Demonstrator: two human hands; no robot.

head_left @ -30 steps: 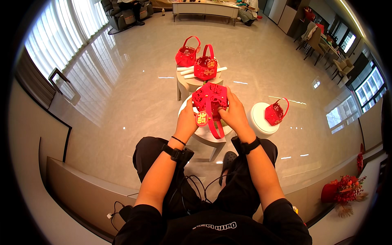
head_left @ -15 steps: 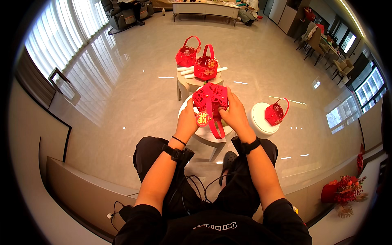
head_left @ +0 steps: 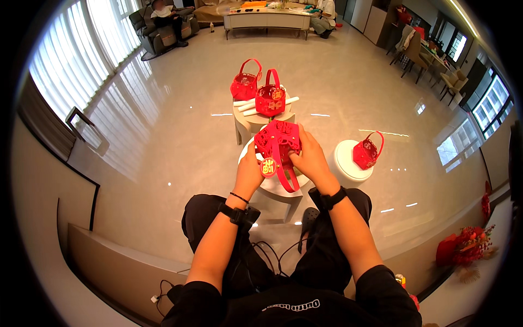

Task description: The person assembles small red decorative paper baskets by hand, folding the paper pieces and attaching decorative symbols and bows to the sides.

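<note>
Three red baskets (head_left: 270, 104) appear assembled. Left hand (head_left: 249, 171) and right hand (head_left: 310, 158) fingers pinch the fourth basket (head_left: 277, 136); completion unclear

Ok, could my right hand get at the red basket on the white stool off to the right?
Probably, once free: your right hand is on the held basket, but nothing seems to stand between it and the red basket on the white stool.

sheer curtains (head_left: 71, 60), left | dark armchair (head_left: 152, 41) | low table (head_left: 267, 22) | red flowers (head_left: 470, 245)
</note>
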